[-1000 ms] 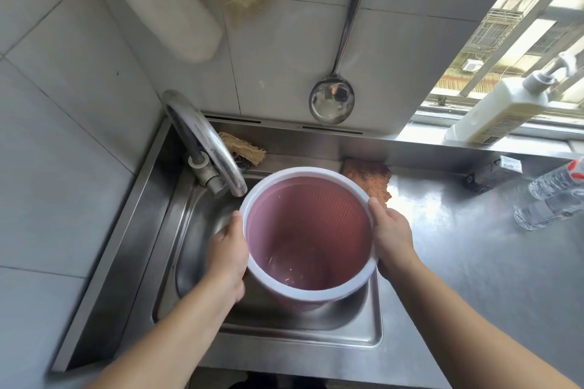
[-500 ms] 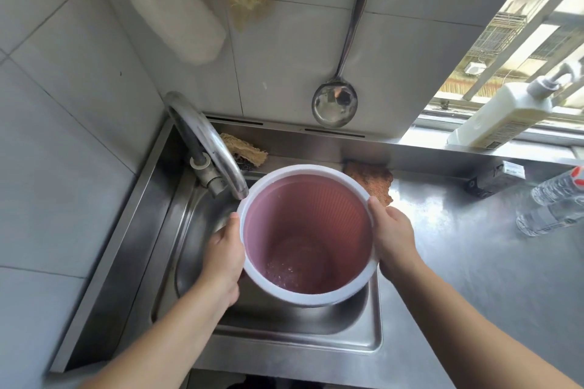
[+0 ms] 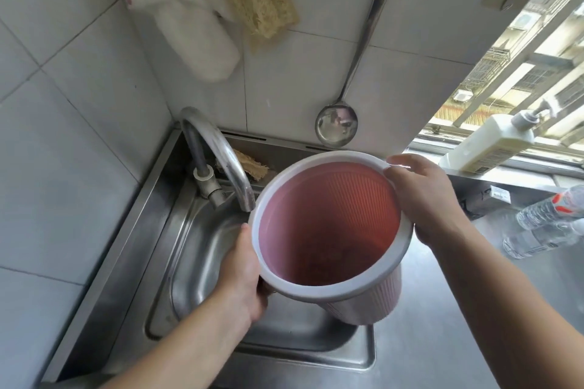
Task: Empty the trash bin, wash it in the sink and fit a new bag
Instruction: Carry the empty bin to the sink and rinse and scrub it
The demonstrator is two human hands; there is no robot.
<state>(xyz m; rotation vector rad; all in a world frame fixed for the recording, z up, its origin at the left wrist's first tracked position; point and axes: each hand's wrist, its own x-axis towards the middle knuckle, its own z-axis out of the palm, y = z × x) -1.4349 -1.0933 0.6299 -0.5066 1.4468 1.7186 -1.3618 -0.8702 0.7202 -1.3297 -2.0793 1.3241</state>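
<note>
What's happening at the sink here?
A person holds a pink trash bin with a white rim over the steel sink, tilted toward them. The left hand grips its near side, the right hand its far rim. No bag is fitted, and the tap beside it shows no water running.

A home kitchen is shown. A steel sink [image 3: 177,278] with tap [image 3: 221,151] is seen at 7 o'clock. A ladle [image 3: 336,129] is hung on tiles at 12 o'clock.

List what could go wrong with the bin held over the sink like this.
1. The pink bin is tilted while both hands grip only its white rim; wet, it may slip from the left hand or right hand.
2. Its rim sits close to the faucet and may knock it.
</note>
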